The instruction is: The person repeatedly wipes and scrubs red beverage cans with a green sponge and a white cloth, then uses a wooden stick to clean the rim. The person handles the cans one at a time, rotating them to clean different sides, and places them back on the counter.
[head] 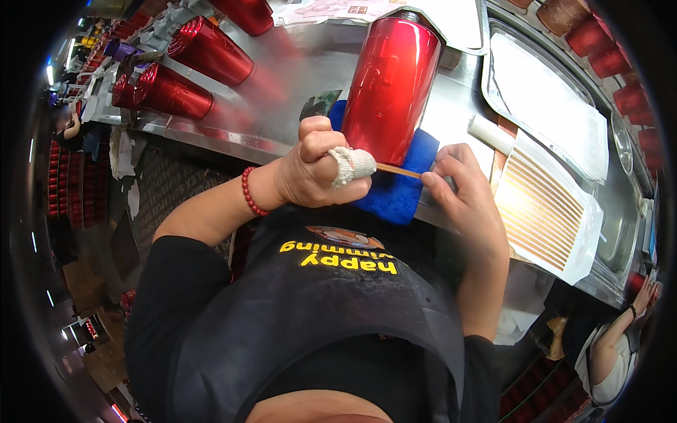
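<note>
A narrow amber-brown strip (399, 170) is stretched between my two hands. My left hand (322, 164) is curled, its thumb in a white knitted finger cover, and pinches the strip's left end. At the right end, the thumb and fingertips of my right hand (460, 180) grip it. Just beyond the strip is a glossy red metallic tumbler (389, 90), its narrower end towards me. Beneath this end lies a blue cloth (394, 203) at the table's front edge. Behind the tumbler's far end shows a dark angular piece (415, 15).
A white sheet of similar brown strips (545, 206) lies to the right, near a white roll (489, 132). Farther back is a metal tray (489, 74) with white sheets. More red tumblers (211, 50) stand at the left on the metal table (312, 58). Another person's arm (616, 343) shows at far right.
</note>
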### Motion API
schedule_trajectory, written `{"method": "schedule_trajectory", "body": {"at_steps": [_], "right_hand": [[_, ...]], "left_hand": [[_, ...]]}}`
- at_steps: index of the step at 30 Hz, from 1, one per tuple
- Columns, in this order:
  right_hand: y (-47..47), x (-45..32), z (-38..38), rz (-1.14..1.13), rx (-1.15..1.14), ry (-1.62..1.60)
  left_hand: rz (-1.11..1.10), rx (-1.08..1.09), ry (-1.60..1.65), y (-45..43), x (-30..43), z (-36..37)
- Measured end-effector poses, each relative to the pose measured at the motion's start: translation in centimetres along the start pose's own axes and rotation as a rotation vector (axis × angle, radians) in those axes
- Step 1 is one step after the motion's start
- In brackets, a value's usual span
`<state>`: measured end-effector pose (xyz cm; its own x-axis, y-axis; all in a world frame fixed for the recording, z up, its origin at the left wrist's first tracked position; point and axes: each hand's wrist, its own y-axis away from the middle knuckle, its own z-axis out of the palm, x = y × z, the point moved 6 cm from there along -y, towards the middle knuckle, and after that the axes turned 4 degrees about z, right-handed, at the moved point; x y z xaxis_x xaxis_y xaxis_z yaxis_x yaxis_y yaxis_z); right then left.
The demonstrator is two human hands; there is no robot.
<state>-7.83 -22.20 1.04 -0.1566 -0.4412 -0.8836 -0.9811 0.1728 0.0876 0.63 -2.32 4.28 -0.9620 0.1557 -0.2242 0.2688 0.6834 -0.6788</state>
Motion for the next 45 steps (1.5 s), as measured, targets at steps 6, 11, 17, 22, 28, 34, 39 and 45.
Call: {"method": "schedule_trajectory", "body": {"at_steps": [6,11,17,22,28,34,39,45], "right_hand": [[0.0,0.3,0.1,-0.01,0.015,0.044],[0.1,-0.3,0.1,-0.005,0.026,0.008],[0.1,-0.3,0.2,0.006,0.024,0.04],[0.1,-0.5,0.3,0.003,0.042,0.033],[0.0,-0.8,0.5,-0.006,0.051,0.041],[0.3,-0.9,0.3,0.017,0.059,-0.003],[0.2,-1.6,0.5,-0.024,0.066,0.014],[0.1,-1.0,0.6,0.008,0.056,0.024]], "left_hand": [[0.064,-0.046,0.093,-1.2,-0.3,0.8],[-0.013,0.02,-0.033,0.3,-0.1,0.0],[0.016,-0.031,0.075,-0.3,-0.4,0.1],[0.037,-0.006,0.038,-0.8,-0.2,0.3],[-0.035,0.01,-0.037,0.5,0.0,-0.2],[0.081,-0.046,0.019,-1.8,0.0,0.3],[-0.072,0.045,-0.095,0.2,0.1,-0.4],[0.011,0.004,0.009,-0.9,0.0,0.2]]}}
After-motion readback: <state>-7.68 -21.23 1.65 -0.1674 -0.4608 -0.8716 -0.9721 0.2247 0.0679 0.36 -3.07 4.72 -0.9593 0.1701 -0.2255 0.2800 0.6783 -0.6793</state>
